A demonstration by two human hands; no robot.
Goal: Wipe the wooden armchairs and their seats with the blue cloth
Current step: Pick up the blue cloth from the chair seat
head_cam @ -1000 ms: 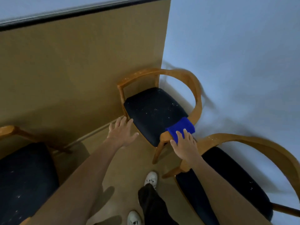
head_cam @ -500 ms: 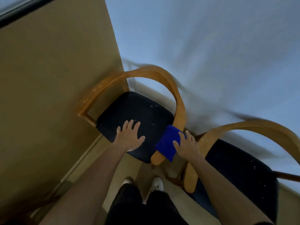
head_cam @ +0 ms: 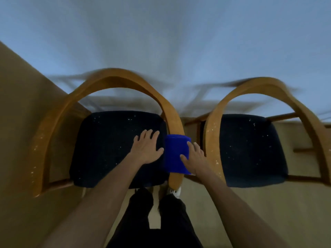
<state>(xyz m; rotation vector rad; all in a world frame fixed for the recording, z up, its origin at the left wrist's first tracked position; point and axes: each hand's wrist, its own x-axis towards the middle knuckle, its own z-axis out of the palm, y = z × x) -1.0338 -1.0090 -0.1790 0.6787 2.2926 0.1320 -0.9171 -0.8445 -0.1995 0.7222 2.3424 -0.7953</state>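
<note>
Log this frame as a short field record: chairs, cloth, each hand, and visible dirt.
chairs: two wooden armchairs with curved arm rails, side by side against a pale wall; left armchair, right armchair
seats: dark upholstered seat of the left chair; dark seat of the right chair
cloth: folded blue cloth draped over the left armchair's right arm rail
right hand: pressed on the cloth
left hand: flat and empty over the left seat; contact unclear
dirt: pale specks on both seats and rails
image quality: motion blur toward the top
</note>
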